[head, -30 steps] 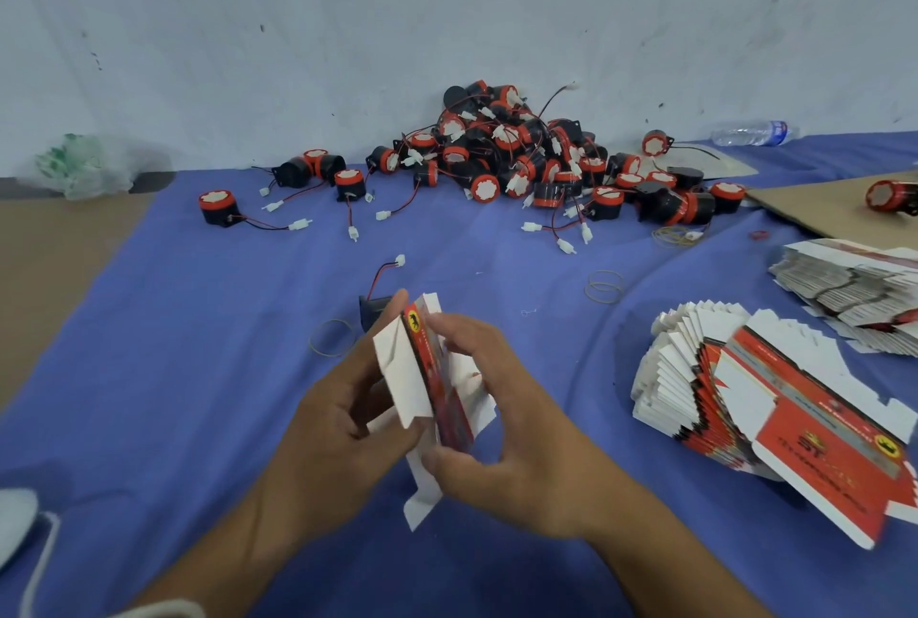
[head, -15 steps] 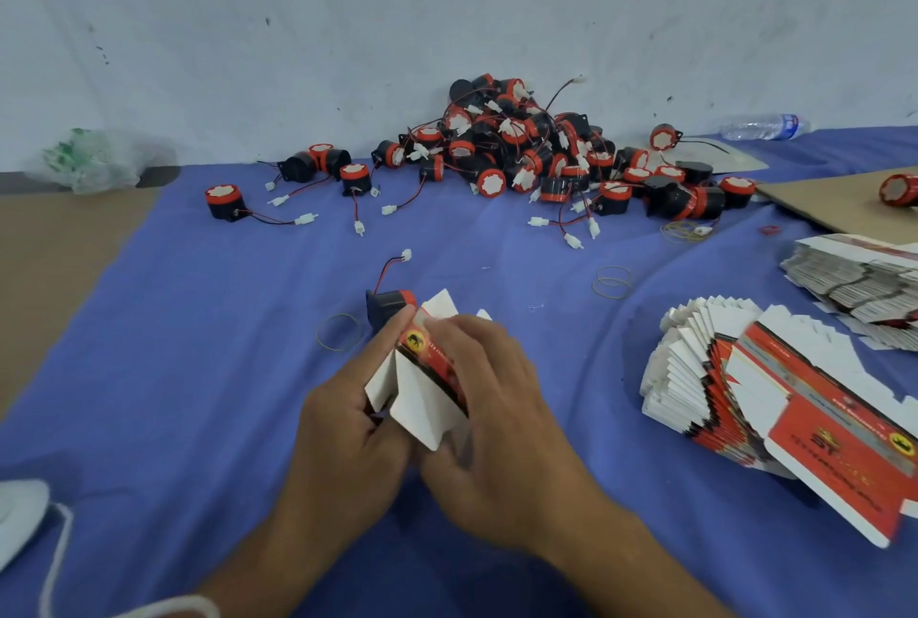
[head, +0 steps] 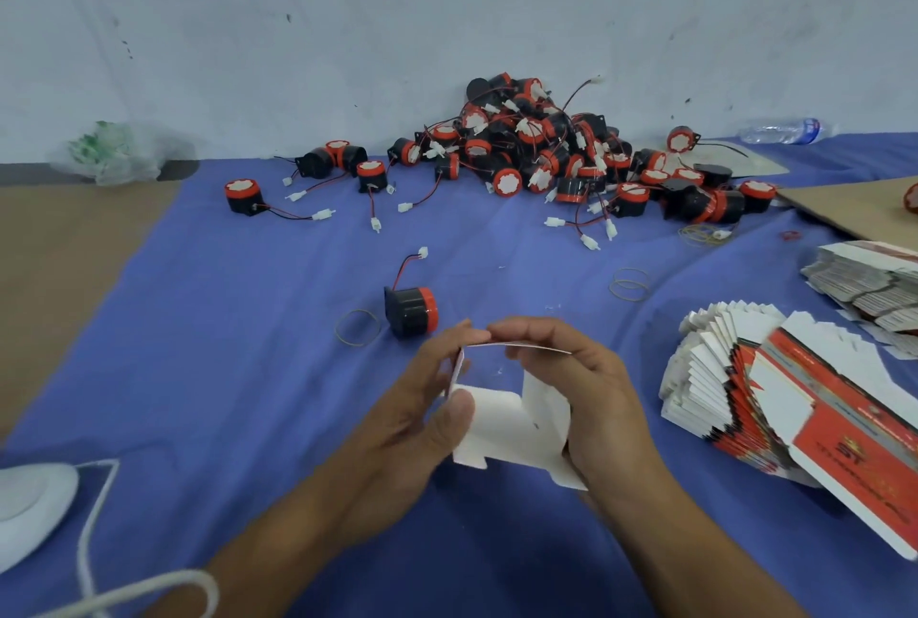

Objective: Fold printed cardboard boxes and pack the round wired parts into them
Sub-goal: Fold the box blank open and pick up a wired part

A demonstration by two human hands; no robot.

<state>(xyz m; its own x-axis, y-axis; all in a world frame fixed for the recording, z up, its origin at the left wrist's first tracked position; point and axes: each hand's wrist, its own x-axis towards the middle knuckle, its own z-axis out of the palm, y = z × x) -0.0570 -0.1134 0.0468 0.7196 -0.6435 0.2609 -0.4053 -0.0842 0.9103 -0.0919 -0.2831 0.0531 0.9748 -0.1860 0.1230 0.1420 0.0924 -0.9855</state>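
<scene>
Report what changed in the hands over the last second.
The white-and-red printed cardboard box, pinched flat between the left hand and right hand a second ago, is now opened into a hollow sleeve, white inside showing. Both hands kept their grip. The lone black-and-red round wired part, the pile of such parts and the fanned stack of flat boxes stayed put.
</scene>
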